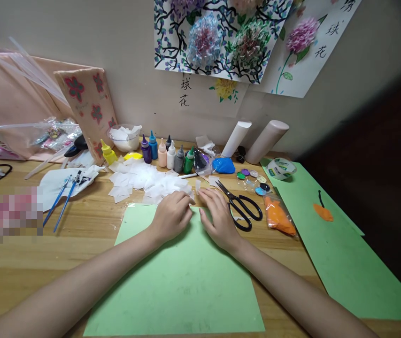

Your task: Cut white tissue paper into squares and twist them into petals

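Observation:
My left hand [173, 217] rests over the top edge of a green sheet of paper [182, 281], its fingers curled in; whatever they hold, if anything, is hidden. Close by on the right, my right hand [219, 219] has its fingers loosely stretched and its thumb apart. A small white paper piece [198, 185] is at its fingertips; I cannot tell whether they touch it. Beyond my left hand spreads a pile of white paper pieces [147, 178]. Black-handled scissors [235, 202] lie partly open just right of my right hand.
Several paint bottles [171, 156] stand behind the paper pile, near a bowl [126, 138]. Blue brushes [61, 202] lie on the left. On the right are orange clay in a bag [278, 217], a tape roll [281, 169] and another green sheet [355, 263].

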